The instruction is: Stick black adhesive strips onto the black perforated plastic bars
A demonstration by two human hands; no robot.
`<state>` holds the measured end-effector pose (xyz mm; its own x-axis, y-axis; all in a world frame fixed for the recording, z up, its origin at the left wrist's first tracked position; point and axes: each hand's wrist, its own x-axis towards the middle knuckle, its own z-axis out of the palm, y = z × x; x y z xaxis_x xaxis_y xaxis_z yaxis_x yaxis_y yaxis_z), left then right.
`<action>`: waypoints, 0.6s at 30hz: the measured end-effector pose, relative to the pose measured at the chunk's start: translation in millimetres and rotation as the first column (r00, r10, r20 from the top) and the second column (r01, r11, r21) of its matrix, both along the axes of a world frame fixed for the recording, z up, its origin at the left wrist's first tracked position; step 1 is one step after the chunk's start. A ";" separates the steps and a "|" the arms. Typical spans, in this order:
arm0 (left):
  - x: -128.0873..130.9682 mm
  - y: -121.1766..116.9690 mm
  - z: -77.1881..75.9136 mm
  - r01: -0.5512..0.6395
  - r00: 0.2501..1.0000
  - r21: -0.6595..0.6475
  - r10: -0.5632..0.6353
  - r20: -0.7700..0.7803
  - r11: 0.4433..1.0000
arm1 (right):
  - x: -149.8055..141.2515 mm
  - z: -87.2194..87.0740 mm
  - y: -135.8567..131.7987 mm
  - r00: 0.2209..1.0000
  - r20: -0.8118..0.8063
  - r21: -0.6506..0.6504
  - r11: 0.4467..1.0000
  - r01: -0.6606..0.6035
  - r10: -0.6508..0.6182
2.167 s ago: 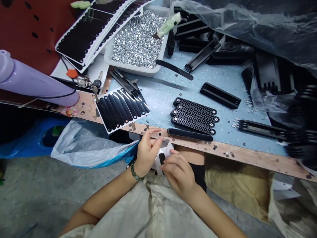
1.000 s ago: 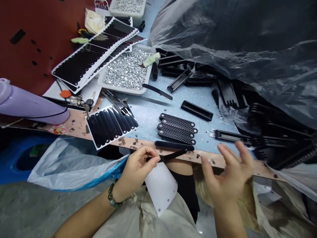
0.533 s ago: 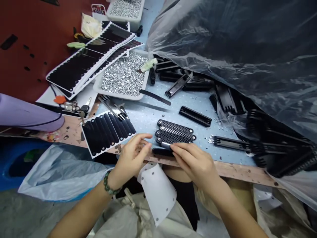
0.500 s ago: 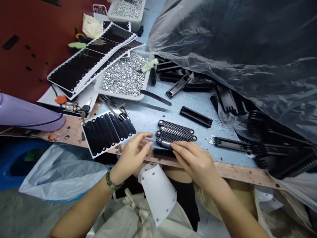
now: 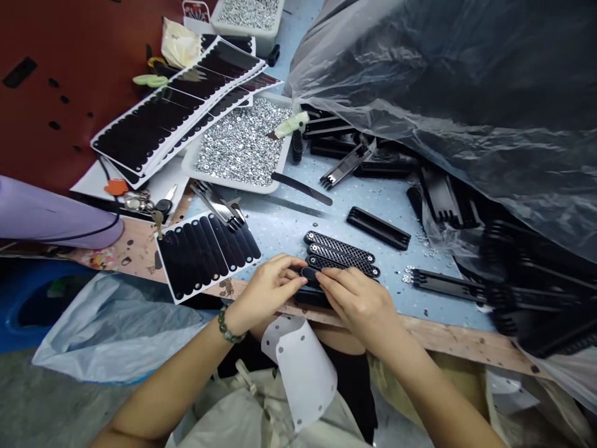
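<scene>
A narrow black sticker (image 5: 309, 274) with a rounded end lies between my two hands, over the row of black textured handle pieces. My right hand (image 5: 364, 302) pinches its right part, fingers pressed together. At its left end the thumb and fingertips of my left hand (image 5: 270, 289) close around it. Just beyond my fingers sit several black patterned handles (image 5: 339, 246) side by side, the nearest partly covered by my hands. Another dark piece (image 5: 310, 298) lies below them at the table edge. Left of my hands is a sheet of black stickers (image 5: 191, 261), with metal-looking pieces (image 5: 219, 205) across its top.
A white tray of small metal parts (image 5: 237, 146) stands behind, with sticker sheets (image 5: 153, 124) overlapping it. Loose black handles (image 5: 379, 228) lie to the right, near a large plastic bag (image 5: 420, 74). At left are keys (image 5: 161, 208) and a purple bottle (image 5: 56, 214).
My left hand has come in from open fingers to close on the sticker's left end. The sticker, silvery with glare before, now looks dark. The view has shifted slightly.
</scene>
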<state>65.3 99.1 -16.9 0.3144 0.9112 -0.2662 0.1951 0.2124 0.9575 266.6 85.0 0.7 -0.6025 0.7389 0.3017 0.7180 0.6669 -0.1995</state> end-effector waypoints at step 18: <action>-0.7 0.8 4.8 0.200 0.968 0.116 -0.178 -0.176 0.973 | 27.6 12.4 -14.0 0.892 -0.191 -0.515 0.816 0.265 -0.410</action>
